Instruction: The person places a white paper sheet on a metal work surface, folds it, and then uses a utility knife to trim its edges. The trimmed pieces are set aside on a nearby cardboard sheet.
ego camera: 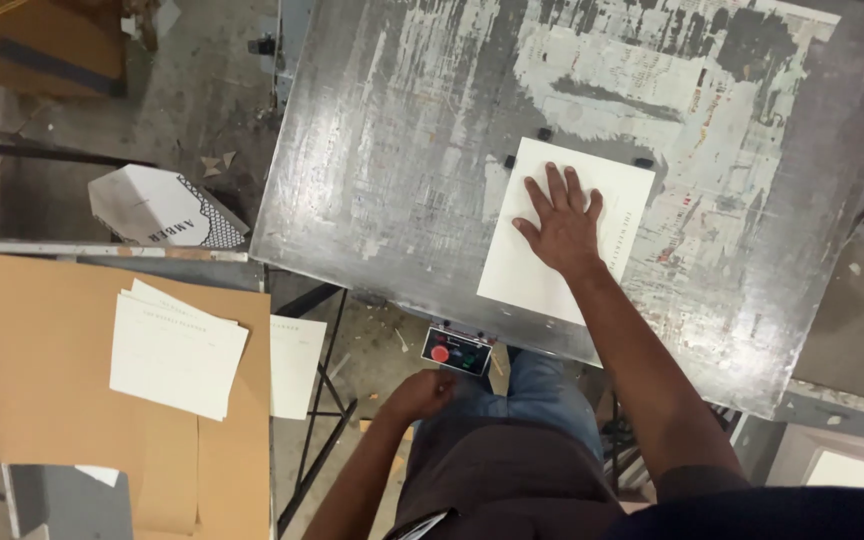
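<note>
Fingers of the right hand (pixel 562 225) lie spread flat on the white sheet (pixel 567 230) near the metal table's (pixel 392 160) front edge; the sheet may slide off its stops. The left hand (pixel 422 392), curled, touches the control box (pixel 457 352); it may press too early.

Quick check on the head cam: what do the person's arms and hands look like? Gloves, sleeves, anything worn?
Both hands are bare: no gloves, and no rings or watch that can be made out. The right hand and left hand lead into forearms bare up to the frame's bottom edge, where dark fabric, apparently a dark top, shows by the right arm. Blue jeans show below.
</note>
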